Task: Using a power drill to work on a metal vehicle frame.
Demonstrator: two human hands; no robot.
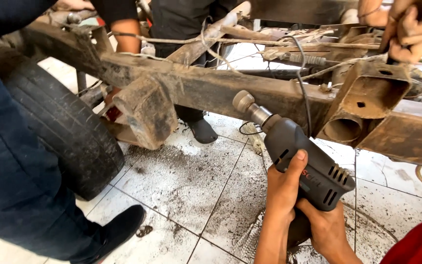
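Note:
I hold a dark grey electric drill [303, 155] with both hands. My left hand [283, 189] wraps the side of its body, thumb up along the housing. Lower down, my right hand [326, 231] grips the handle. The drill's metal chuck [244, 102] points up and left, close to the side of a rusty vehicle frame beam [206, 88]; no bit is visible in it. A black cable [305, 98] hangs down over the beam just beside the drill.
A black tyre [62, 127] stands at the left, beside a person's dark blue trouser leg [10, 186] and black shoe [118, 227]. Another person's hands [411, 29] rest on a rusty open box bracket [367, 98] at top right. A third person stands behind the frame. Dirt covers the white floor tiles [186, 186].

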